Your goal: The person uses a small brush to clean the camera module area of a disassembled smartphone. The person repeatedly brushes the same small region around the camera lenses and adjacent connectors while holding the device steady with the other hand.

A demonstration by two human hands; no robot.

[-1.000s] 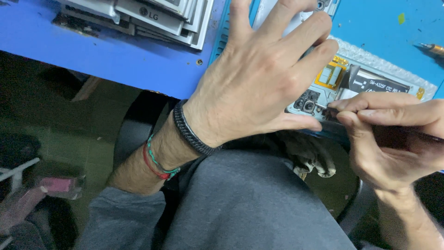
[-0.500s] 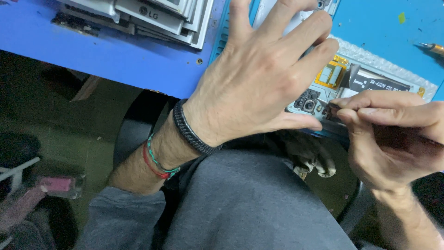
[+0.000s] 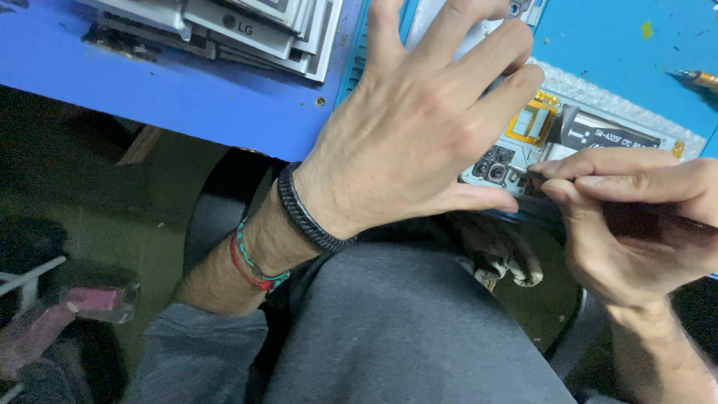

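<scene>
The opened phone lies at the desk's near edge, on a teal mat. Your left hand presses flat on it, fingers spread. Your right hand pinches a thin tool together at the phone's camera corner. Stacked phone parts sit toward the far left corner.

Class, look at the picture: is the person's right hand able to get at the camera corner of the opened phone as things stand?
Probably yes. The right hand already has a thin tool tip at the camera corner of the opened phone. The left hand lies spread over the phone beside that corner, leaving it uncovered.
</scene>
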